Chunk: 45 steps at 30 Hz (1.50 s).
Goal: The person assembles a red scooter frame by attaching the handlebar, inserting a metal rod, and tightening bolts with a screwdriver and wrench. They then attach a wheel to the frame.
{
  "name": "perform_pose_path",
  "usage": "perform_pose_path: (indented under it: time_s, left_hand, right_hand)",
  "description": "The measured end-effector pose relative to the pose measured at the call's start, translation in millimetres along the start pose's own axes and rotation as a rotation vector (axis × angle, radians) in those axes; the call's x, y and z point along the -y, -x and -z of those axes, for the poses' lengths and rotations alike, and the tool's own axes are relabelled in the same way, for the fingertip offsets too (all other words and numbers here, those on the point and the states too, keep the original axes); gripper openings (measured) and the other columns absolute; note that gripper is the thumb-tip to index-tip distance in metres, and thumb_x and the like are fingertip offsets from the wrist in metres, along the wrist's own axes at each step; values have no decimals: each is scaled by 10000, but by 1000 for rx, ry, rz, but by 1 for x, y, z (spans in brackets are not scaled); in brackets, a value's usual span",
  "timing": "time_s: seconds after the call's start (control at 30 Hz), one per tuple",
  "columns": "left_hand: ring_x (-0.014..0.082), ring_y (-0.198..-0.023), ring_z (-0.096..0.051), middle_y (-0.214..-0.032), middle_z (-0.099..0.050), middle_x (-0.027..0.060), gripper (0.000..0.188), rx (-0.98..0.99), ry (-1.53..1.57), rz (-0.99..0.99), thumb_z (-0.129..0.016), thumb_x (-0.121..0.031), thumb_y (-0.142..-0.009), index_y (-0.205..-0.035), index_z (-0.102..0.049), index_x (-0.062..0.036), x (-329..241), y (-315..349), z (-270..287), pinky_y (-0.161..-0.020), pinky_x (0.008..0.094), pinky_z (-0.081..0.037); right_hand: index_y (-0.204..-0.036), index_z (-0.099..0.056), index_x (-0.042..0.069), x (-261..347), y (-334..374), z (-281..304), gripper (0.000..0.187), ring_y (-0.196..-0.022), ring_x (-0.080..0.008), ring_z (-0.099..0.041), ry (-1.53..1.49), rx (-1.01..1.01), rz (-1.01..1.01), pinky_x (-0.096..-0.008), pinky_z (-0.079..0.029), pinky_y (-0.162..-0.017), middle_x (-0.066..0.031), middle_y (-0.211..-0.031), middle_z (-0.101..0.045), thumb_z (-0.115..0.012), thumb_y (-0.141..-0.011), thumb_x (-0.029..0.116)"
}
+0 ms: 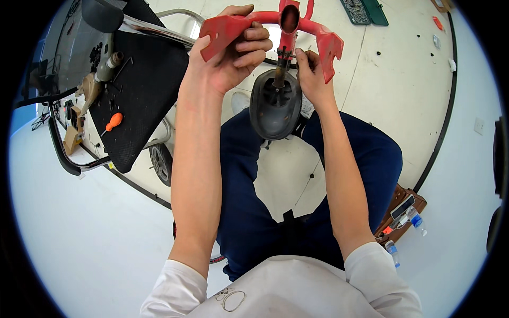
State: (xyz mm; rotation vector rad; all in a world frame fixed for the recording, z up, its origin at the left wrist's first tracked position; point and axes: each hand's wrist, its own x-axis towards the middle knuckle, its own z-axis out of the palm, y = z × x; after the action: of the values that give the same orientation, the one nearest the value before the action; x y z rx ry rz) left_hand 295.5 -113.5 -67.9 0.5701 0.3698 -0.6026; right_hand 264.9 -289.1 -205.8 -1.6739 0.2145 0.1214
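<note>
Red frame (288,40) looked like scuffed, glossy painted metal, saddle (275,114) underside was matt plastic, trousers (350,153) were matt cloth, chair tube (159,33) shone as smooth metal, chair seat (146,100) looked rough

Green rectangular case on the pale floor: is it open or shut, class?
Open: the green case lies spread in two halves, with small silvery pieces exposed in one.

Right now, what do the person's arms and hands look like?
Short white sleeves end near the elbows, and both forearms are bare below them. The left hand and right hand are uncovered too, with dark smudges on some fingertips.
</note>
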Motion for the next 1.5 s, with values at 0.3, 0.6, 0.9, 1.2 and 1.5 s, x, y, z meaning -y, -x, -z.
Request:
perform_pose_path:
  time_s: [0.3, 0.6, 0.9, 1.2, 1.5]
  left_hand:
    - [50, -495, -349, -652, -408, 0, 290, -26, -32, -21, -566, -231, -960, -807, -492, 3, 3, 2, 2, -348, 172, -266]
    - [55, -503, -350, -653, -407, 1, 292, -3, -19, 2, -556, -240, -966, -826, -501, 10, 0, 1, 4, -353, 178, -270]
    - [71, -515, -352, -664, -407, 9, 312, -12, -67, 6, -532, -283, -973, -844, -505, 0, 0, 3, 2, -358, 188, -254]
    - [303, -913, -575, -1040, -572, 255, 590, -355, -568, -243, -519, -459, -868, -1090, -512, 88, 13, -4, -5, -829, 385, -479]
    - [433, -1259, -473, -1387, -362, 420, 954, -171, -469, 11, -452, -583, -834, -1369, -319, 195, 12, -2, -1, -1077, 445, -381]
  right_hand:
    - [-823, -653, -76, -6, -15, -4, 339, -584, -178, -556, 115, 21, 0, -357, -454, -595, -196, -646, -611, -520, -949, 211]
    - [-902, -639, -38, 13, 4, 2, 284, -595, -90, -551, -168, 79, -131, -245, -457, -556, -32, -705, -580, -604, -961, 238]
    - [-1068, -635, -116, 22, 9, 7, 189, -783, -167, -691, -325, 72, -90, -266, -573, -715, -142, -874, -697, -588, -928, 1]
    - [-957, -598, -61, 21, 6, 8, 94, -768, -184, -717, -265, 14, 21, -280, -591, -701, -139, -844, -697, -636, -885, -14]
    - [-944, -613, -71, 16, 15, -1, 91, -732, -174, -713, -296, -60, 66, -268, -565, -671, -133, -814, -697, -639, -875, -18]
